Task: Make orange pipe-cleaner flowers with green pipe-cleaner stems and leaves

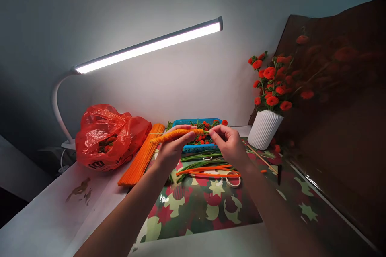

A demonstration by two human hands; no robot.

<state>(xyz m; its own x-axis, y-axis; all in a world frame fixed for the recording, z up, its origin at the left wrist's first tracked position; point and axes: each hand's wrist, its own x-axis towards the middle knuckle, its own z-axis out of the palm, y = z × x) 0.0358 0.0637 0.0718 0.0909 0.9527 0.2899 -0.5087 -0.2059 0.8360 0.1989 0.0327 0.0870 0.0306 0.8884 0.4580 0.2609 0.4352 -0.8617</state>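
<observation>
Your left hand (171,148) and right hand (229,142) grasp the fuzzy orange coil (177,133); it looks light, soft, crushable, so pinch the green stem (206,132).

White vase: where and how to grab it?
I'd wrap a hand around the middle of the white vase, coming from its left or near side. The ribbed wall is exposed there and should give some grip. Red flowers spread above the rim, and the dark panel stands to its right.
</observation>
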